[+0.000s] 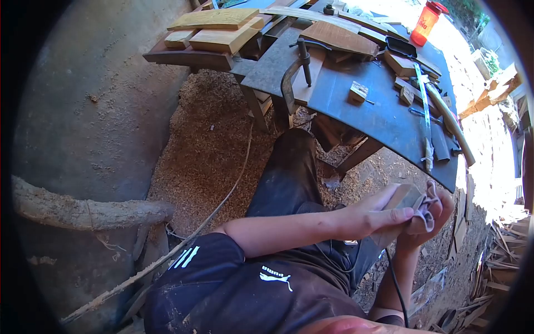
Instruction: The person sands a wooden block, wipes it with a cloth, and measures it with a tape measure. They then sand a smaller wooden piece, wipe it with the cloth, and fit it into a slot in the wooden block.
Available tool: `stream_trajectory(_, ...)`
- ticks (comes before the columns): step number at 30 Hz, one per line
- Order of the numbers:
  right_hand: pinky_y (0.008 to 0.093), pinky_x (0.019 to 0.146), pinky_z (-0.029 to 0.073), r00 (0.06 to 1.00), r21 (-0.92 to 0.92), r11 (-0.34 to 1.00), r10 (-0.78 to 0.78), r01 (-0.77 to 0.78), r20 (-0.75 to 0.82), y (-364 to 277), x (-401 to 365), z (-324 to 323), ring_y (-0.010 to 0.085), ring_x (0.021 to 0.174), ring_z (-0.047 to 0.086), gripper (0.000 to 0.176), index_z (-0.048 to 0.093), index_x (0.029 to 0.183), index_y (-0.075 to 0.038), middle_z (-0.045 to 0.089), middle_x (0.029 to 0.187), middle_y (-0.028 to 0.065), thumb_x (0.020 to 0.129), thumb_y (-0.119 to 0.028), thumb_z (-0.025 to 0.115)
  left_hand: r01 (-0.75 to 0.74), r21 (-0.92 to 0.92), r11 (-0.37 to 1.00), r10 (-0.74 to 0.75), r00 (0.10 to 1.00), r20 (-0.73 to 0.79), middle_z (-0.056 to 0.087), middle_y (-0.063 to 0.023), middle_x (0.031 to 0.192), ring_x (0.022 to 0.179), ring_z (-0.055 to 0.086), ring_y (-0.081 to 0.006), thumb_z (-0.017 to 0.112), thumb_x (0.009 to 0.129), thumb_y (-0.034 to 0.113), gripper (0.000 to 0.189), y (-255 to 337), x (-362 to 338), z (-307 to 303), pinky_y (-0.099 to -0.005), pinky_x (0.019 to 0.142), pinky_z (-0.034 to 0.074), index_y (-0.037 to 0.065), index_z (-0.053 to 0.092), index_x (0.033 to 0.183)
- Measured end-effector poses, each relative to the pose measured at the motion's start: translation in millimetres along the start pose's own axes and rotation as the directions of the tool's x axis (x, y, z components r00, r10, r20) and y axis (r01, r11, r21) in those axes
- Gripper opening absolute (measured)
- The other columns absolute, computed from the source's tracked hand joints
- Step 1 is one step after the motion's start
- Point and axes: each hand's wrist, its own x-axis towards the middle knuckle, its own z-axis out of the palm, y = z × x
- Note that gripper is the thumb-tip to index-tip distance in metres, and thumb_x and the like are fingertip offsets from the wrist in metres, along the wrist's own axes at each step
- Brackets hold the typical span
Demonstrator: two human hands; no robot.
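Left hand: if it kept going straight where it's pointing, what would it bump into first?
The block, which the left hand grips now. Just behind come the folded sheet and the right hand, though depth is hard to judge.

A dark, sheet-topped work surface (384,119) stands on sawdust-covered floor (206,161). At its far left end lie stacked pale planks (219,28). A metal clamp (298,69) grips a board at the near edge. A small wood block (359,91) lies beside it, with a long metal rule (425,111) and a curved wooden handle (451,125) toward the right. An orange bottle (426,23) stands at the far edge.
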Motion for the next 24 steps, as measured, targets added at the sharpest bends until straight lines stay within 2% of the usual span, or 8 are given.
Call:
stream_trajectory(3, 0.039, 0.061, 0.04, 0.996, 0.043, 0.999, 0.003, -0.007, 0.086, -2.7, -13.9, -2.9, 0.0222, 0.076, 0.053, 0.036, 0.046, 0.106, -0.011, 0.049, 0.099, 0.0061, 0.094, -0.04, 0.064, -0.039, 0.03, 0.999, 0.041, 0.996, -0.08, 0.052, -0.0091, 0.129, 0.117, 0.051, -0.0134, 0.055, 0.102, 0.05, 0.074, -2.0, -1.3, -10.2, -0.0268, 0.099, 0.043, 0.0, 0.031, 0.15)
stream_trajectory(5, 0.0382, 0.062, 0.04, 0.86, -0.02, 0.867, -0.492, 0.499, 0.138, -8.5, -6.8, -11.2, 0.022, 0.077, 0.052, 0.033, 0.045, 0.106, -0.013, 0.05, 0.097, 0.0058, 0.093, -0.035, 0.066, -0.041, 0.043, 0.998, 0.045, 0.995, -0.088, 0.054, -0.0068, 0.128, 0.115, 0.053, -0.0116, 0.052, 0.104, 0.047, 0.068, -0.1, -0.7, -14.7, -0.0258, 0.097, 0.044, 0.001, 0.033, 0.15)
stream_trajectory(8, 0.0414, 0.078, 0.045, 0.956, -0.212, 0.933, -0.289, 0.291, 0.042, 5.4, 23.5, -0.3, 0.026, 0.093, 0.053, 0.02, 0.052, 0.109, -0.008, 0.051, 0.106, 0.0123, 0.092, -0.008, 0.063, 0.009, 0.029, 1.0, -0.008, 1.0, -0.024, 0.058, -0.0029, 0.123, 0.111, 0.054, -0.0085, 0.047, 0.106, 0.046, 0.061, 9.0, -3.2, -12.7, -0.0256, 0.095, 0.045, 0.004, 0.037, 0.15)
stream_trajectory(10, 0.04, 0.074, 0.047, 0.998, -0.091, 0.994, -0.05, 0.054, 0.05, 4.5, 34.8, 2.6, 0.0258, 0.086, 0.057, 0.017, 0.055, 0.106, -0.008, 0.056, 0.101, 0.0125, 0.093, -0.009, 0.066, 0.021, -0.015, 1.0, -0.021, 0.998, -0.052, 0.058, -0.0029, 0.122, 0.109, 0.054, -0.0078, 0.047, 0.106, 0.047, 0.062, 7.7, -3.0, -11.9, -0.025, 0.093, 0.046, 0.004, 0.038, 0.149)
stream_trajectory(15, 0.0419, 0.071, 0.048, 0.817, 0.068, 0.85, -0.521, 0.522, 0.246, -10.6, -7.7, -7.3, 0.0245, 0.079, 0.06, 0.026, 0.055, 0.11, -0.018, 0.06, 0.095, 0.0066, 0.092, -0.02, 0.072, -0.034, 0.021, 0.999, 0.037, 0.989, -0.146, 0.06, -0.0033, 0.119, 0.105, 0.056, -0.0081, 0.049, 0.105, 0.049, 0.059, 2.2, -2.3, -28.1, -0.025, 0.09, 0.047, 0.005, 0.044, 0.143)
stream_trajectory(19, 0.0334, 0.063, 0.049, 0.988, -0.007, 0.988, -0.153, 0.153, 0.029, -5.6, 43.1, 16.1, 0.0259, 0.077, 0.063, 0.02, 0.058, 0.098, -0.005, 0.065, 0.093, 0.0113, 0.085, 0.001, 0.072, -0.039, 0.173, 0.984, 0.077, 0.974, -0.215, 0.062, -0.0036, 0.115, 0.104, 0.057, -0.0089, 0.059, 0.1, 0.051, 0.058, 5.2, 3.4, -18.3, -0.0263, 0.091, 0.047, 0.003, 0.052, 0.131)
stream_trajectory(20, 0.0357, 0.065, 0.052, 0.99, 0.088, 0.988, -0.129, 0.124, 0.05, 3.6, 30.6, 14.7, 0.0267, 0.077, 0.065, 0.007, 0.064, 0.1, -0.004, 0.066, 0.093, 0.0106, 0.094, 0.0, 0.062, -0.012, 0.105, 0.994, 0.035, 0.973, -0.228, 0.062, -0.0037, 0.113, 0.101, 0.058, -0.0084, 0.06, 0.1, 0.049, 0.057, 1.2, 2.6, -21.9, -0.0254, 0.089, 0.048, 0.002, 0.052, 0.13)
stream_trajectory(24, 0.0334, 0.062, 0.051, 0.875, 0.303, 0.871, -0.45, 0.386, 0.181, -5.8, 0.9, 5.8, 0.0227, 0.076, 0.065, 0.011, 0.066, 0.104, -0.009, 0.068, 0.094, 0.0081, 0.093, -0.011, 0.067, 0.039, 0.029, 0.999, -0.031, 0.974, -0.223, 0.064, -0.0069, 0.116, 0.101, 0.063, -0.0119, 0.056, 0.103, 0.041, 0.05, 8.4, 0.2, -35.3, -0.0275, 0.087, 0.051, 0.001, 0.053, 0.131)
